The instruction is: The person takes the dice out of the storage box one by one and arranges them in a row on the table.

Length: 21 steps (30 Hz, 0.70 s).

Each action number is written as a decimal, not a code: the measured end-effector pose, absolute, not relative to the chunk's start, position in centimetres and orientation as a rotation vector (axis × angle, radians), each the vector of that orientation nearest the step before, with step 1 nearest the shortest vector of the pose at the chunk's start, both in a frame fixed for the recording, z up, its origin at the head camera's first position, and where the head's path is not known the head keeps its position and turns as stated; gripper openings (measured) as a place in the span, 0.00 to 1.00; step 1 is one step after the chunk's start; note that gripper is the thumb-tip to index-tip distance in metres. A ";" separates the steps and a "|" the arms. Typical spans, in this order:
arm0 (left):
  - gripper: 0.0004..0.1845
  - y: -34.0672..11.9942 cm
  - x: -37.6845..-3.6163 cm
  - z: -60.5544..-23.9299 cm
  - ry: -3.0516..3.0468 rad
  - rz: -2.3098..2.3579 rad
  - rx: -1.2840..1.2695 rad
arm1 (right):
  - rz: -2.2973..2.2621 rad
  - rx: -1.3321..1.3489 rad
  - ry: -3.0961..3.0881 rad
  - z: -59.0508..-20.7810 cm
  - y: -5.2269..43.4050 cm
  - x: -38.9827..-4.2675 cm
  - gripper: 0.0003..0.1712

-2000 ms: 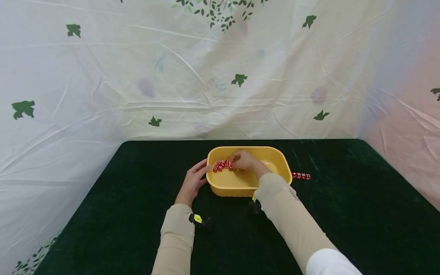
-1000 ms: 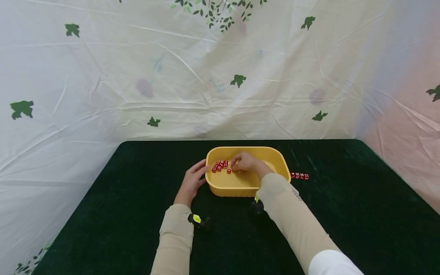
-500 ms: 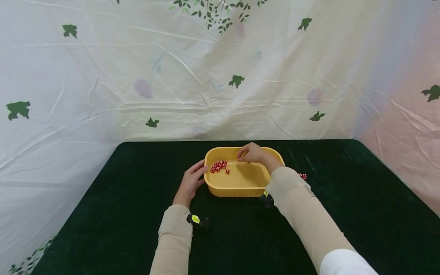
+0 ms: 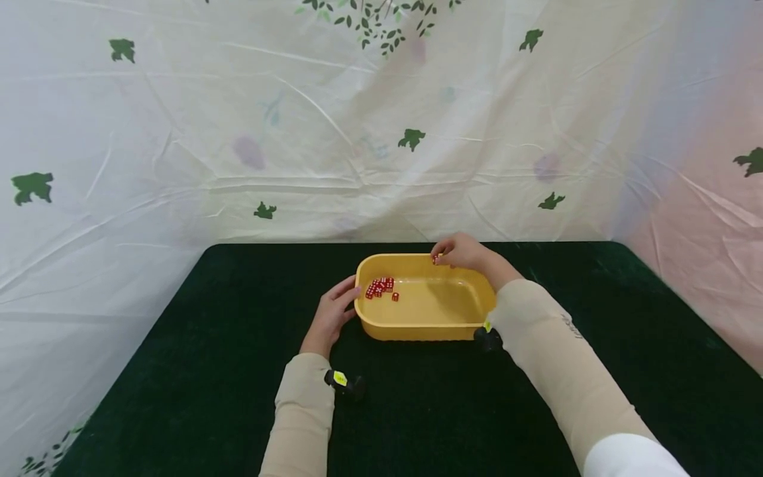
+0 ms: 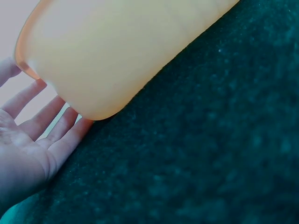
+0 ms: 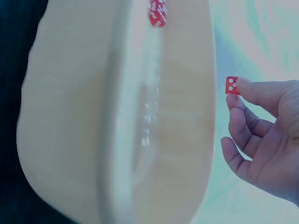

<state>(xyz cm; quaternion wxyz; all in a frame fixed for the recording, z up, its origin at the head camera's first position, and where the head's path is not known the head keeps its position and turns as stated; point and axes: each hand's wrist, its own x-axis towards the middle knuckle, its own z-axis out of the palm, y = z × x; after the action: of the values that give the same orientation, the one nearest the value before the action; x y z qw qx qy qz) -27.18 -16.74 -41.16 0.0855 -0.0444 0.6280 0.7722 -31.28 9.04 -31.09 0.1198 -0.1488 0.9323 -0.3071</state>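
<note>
My right hand [image 4: 467, 252] pinches a red die [image 6: 231, 85] with white pips between thumb and fingertip, over the far rim of the yellow plastic bin [image 4: 429, 332]. In the right wrist view the other fingers are loosely bent. Against the bin's left end my left hand [image 4: 330, 317] rests with its fingers spread and fairly straight; the left wrist view shows fingertips touching the end wall and rim. Inside the bin, a cluster of red dice [image 4: 379, 287] lies near the left end. One separate die [image 4: 395, 297] lies just right of that cluster.
A dark green cloth [image 4: 179, 371] covers the table under the bin. Behind it hangs a pale curtain [image 4: 334, 132] with green leaf and bird prints. The right sleeve [image 4: 554, 351] crosses the bin's right end and hides part of the table there.
My right hand has lifted a die off the bin floor and carried it up and right to the far rim. The sleeve now hides the dice row right of the bin. My left hand stays put.
</note>
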 end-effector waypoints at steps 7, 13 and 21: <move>0.20 -16.8 -27.1 -41.3 1.900 2.312 -0.097 | -0.937 -0.393 2.770 -30.5 11.3 -31.1 0.11; 0.21 -16.8 -26.9 -41.1 1.911 2.318 -0.082 | -0.973 -0.356 2.790 -30.6 13.7 -31.0 0.11; 0.19 -16.8 -27.3 -41.3 1.858 2.315 -0.136 | -0.945 -0.293 2.813 -30.7 16.8 -30.3 0.12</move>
<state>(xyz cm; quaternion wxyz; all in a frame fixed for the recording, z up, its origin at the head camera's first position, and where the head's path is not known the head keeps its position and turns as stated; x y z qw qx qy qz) -27.30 -16.75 -41.31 0.0849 -0.0457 0.6229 0.7763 -30.26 16.81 -30.70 0.0799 -0.0980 0.9403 -0.3161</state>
